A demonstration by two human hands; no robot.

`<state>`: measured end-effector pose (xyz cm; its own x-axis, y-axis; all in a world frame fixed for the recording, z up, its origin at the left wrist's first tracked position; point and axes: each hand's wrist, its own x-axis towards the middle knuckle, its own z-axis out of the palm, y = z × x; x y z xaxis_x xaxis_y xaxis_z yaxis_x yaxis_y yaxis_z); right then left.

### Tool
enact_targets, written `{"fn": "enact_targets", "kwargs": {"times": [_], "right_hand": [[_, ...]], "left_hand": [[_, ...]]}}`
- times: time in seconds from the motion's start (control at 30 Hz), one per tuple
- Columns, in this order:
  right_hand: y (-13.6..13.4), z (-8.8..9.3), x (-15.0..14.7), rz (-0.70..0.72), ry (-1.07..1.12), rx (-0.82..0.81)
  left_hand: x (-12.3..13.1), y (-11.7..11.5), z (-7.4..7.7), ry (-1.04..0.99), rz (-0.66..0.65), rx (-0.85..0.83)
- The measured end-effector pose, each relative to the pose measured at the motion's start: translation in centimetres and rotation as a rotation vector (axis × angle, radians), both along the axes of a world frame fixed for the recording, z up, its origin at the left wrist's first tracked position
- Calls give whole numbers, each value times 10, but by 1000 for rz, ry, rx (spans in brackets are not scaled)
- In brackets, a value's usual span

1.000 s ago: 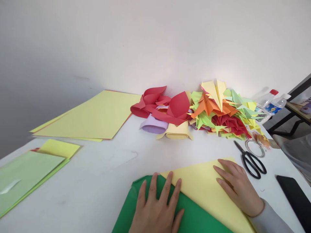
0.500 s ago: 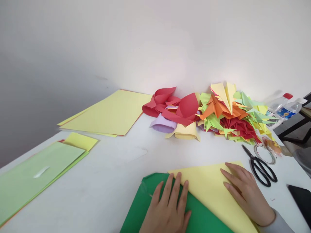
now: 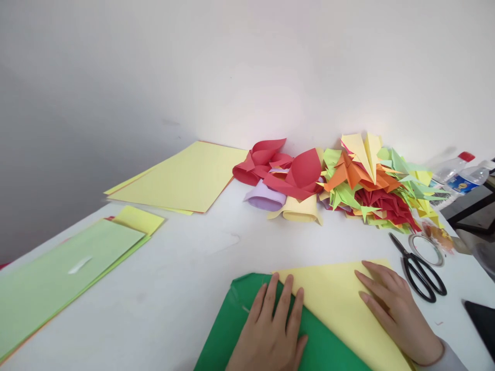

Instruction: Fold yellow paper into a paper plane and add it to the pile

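Observation:
My left hand [image 3: 273, 330] lies flat, fingers stretched out, on a green paper sheet [image 3: 228, 335] at the near edge of the white table [image 3: 185, 268]. Its fingertips touch the slanted edge of a yellow paper sheet [image 3: 332, 304] that overlaps the green one. My right hand [image 3: 394, 312] rests flat on the right part of the yellow sheet, fingers extended and pointing left. Neither hand holds anything.
Black scissors [image 3: 419, 268] and a tape roll [image 3: 425, 250] lie right of my right hand. A heap of folded coloured paper shapes [image 3: 348, 180] sits at the back. Yellow sheets [image 3: 185, 180] and green sheets [image 3: 58, 273] lie left. Two bottles [image 3: 460, 172], a dark phone [image 3: 481, 322].
The view has shifted left, so everything sits further right in frame. Both hands stay flat on the sheets, my left hand slightly closer to the yellow sheet's edge.

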<state>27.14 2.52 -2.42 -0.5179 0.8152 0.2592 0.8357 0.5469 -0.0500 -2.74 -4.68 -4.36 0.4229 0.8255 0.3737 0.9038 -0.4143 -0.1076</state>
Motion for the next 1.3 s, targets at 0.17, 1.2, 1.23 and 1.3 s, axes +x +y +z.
{"fn": "enact_targets", "kwargs": {"times": [0.17,1.2,1.23,1.3], "right_hand": [[0,-2,1,3,0,6],[0,-2,1,6,13,15],[0,-2,1,4,17,18],[0,-2,0,6,20,22]], "left_hand": [[-1,0,4,29,-7,-7],[-3,-2,10,-5,25,-55],[-2,-2,8,6,15,-40],[-1,-2,6,24,6,-21]]}}
